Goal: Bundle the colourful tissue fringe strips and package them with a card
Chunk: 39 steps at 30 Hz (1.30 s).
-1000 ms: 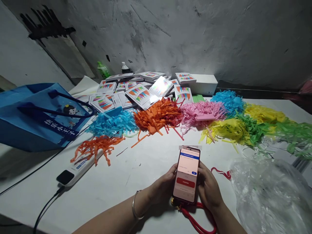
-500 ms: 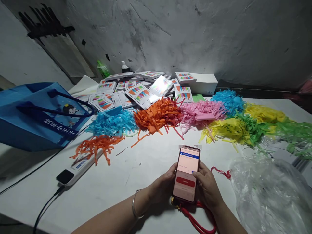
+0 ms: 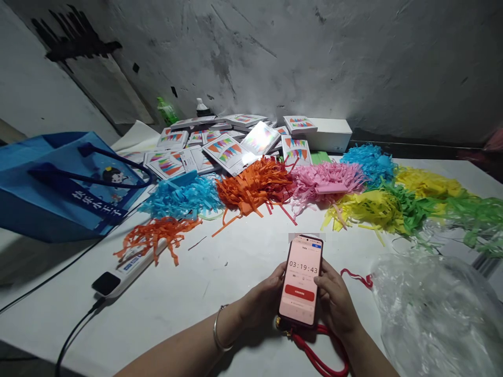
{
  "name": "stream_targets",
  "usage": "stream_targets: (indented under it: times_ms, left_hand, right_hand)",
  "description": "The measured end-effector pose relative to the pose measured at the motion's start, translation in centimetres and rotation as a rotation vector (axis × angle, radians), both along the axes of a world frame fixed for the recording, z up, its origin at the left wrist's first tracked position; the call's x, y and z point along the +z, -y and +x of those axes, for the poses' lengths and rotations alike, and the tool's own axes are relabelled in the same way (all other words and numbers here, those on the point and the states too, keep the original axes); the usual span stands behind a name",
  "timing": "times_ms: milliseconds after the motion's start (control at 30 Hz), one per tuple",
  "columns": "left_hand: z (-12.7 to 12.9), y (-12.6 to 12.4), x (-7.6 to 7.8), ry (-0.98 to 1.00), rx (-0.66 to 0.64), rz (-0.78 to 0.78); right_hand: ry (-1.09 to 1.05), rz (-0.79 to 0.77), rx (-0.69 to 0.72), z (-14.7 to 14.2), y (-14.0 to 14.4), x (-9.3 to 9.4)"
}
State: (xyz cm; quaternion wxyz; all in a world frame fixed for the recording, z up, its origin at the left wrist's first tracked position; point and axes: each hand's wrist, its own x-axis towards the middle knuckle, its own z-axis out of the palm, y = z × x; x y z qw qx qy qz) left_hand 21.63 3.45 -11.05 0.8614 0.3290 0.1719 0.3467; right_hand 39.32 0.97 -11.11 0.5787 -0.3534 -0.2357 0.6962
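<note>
A smartphone (image 3: pixel 302 280) is held upright over the near part of the white table (image 3: pixel 173 324), its lit screen showing the timer 03:19:43 and a red button. My left hand (image 3: pixel 264 298) grips its left edge, fingers partly hidden behind it. On the other side, my right hand (image 3: pixel 336 301) wraps round the right edge, with the thumb near the screen. A red cord strap (image 3: pixel 314 356) hangs from the phone's lower end and loops under my right wrist. Beyond the phone lie bundles of pink paper fringe (image 3: pixel 328 180) and orange paper fringe (image 3: pixel 255 186).
Blue fringe (image 3: pixel 183 196) and yellow fringe (image 3: pixel 365 209) continue the row. Several flat printed packets (image 3: pixel 226 152) are heaped behind, beside a white box (image 3: pixel 330 135). At left stand a blue bag (image 3: pixel 58 188) and a white power strip (image 3: pixel 126 275); a clear plastic bag (image 3: pixel 436 314) lies at right.
The phone screen has changed from a dimmed page with a pop-up box to a bright timer page. My right thumb has shifted slightly toward the screen's right edge. Both hands still hold the phone.
</note>
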Motion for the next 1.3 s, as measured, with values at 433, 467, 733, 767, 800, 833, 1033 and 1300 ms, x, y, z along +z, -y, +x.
stream_targets:
  times_ms: [433, 467, 733, 767, 800, 833, 1033, 1300]
  left_hand:
    - [0.07, 0.07, 0.03, -0.005, 0.011, -0.017]
    - [0.08, 0.06, 0.03, -0.004, 0.01, -0.014]
    - [0.14, -0.08, 0.11, -0.028, 0.008, -0.008]
    - [0.14, -0.06, 0.13, -0.027, 0.01, -0.006]
    - [0.14, -0.02, 0.15, -0.021, 0.012, -0.006]
    - [0.14, 0.01, 0.16, -0.012, 0.016, -0.004]
    - [0.1, 0.0, -0.19, 0.003, 0.013, -0.004]
    - [0.1, 0.01, -0.13, -0.001, 0.017, 0.003]
  right_hand:
    - [0.002, -0.004, -0.002, -0.1, 0.02, 0.51]
    - [0.002, -0.004, -0.001, -0.08, 0.02, 0.46]
    - [-0.008, -0.013, -0.005, -0.07, 0.0, 0.56]
    - [-0.005, -0.014, -0.01, -0.08, -0.02, 0.6]
    - [0.0, -0.015, -0.015, -0.11, -0.05, 0.64]
    - [0.007, -0.013, -0.019, -0.13, -0.08, 0.67]
    - [0.002, 0.014, -0.028, -0.31, -0.25, 0.82]
    - [0.029, 0.019, -0.025, -0.15, -0.29, 0.61]
